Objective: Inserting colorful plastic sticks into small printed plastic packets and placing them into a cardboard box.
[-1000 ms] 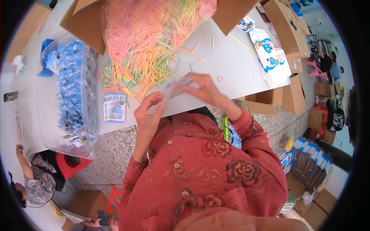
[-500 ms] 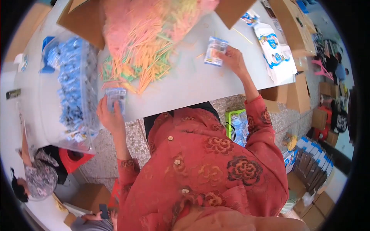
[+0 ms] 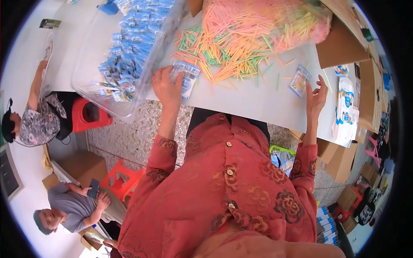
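Observation:
My left hand [image 3: 167, 89] rests at the table's near edge on a small blue-and-white packet [image 3: 189, 79], its thumb over the packet and its fingers curled along the left side. My right hand [image 3: 317, 98] is open, fingers apart, beside another small packet [image 3: 299, 81] that lies tilted on the table; the thumb is close to its edge, and I cannot tell whether it touches. Between and beyond the hands spreads a loose heap of thin pink, orange, yellow and green sticks [image 3: 230, 58]. More sticks fill a clear plastic bag [image 3: 266, 21] behind the heap.
A clear plastic bin [image 3: 129, 112] with many blue packets stands left. White-and-blue printed packaging [image 3: 344, 105] lies at the right edge, near cardboard boxes [image 3: 340, 159]. A green crate [image 3: 275, 148] and red stools [image 3: 120, 176] stand below. Two people [image 3: 71, 206] are at the left.
My right hand has let go of the packet it held, which now lies on the table. The view has shifted left, and my left hand stays at its packet.

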The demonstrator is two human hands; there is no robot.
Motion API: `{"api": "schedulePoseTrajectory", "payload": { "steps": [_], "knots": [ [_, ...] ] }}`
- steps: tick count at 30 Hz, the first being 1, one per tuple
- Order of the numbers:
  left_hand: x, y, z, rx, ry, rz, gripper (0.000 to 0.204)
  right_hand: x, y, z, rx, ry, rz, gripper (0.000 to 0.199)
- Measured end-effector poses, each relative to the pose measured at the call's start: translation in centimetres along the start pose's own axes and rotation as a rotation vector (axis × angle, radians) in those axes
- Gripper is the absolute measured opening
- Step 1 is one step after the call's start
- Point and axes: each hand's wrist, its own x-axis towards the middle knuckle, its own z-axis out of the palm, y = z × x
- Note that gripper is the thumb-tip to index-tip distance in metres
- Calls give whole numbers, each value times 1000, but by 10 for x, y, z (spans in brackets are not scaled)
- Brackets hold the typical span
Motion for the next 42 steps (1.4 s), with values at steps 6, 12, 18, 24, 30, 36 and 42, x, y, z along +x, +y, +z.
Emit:
{"api": "schedulePoseTrajectory", "payload": {
  "steps": [6, 12, 18, 24, 30, 36, 42],
  "knots": [
    [2, 1, 4, -34, 84, 24, 33, -14, -70, 14, 209, -15, -268, 33],
    [5, 8, 2, -171, 83, -33, 29, -43, -157, 57, 539, -411, -437, 30],
    [11, 17, -19, -437, 45, 76, 24, -39, -229, 84, 700, -407, -583, 31],
    [10, 37, -37, -893, -160, -78, 16, -24, -235, 83, 705, -654, -638, 24],
    [3, 55, -44, -933, -412, -147, 13, -22, -229, 62, 664, -719, -656, 17],
    [0, 74, -49, -751, -420, -54, 17, -27, -224, 51, 686, -626, -701, 10],
    [-4, 91, -49, -680, -344, -50, 19, -26, -224, 36, 707, -583, -679, 11]
  ]
}}
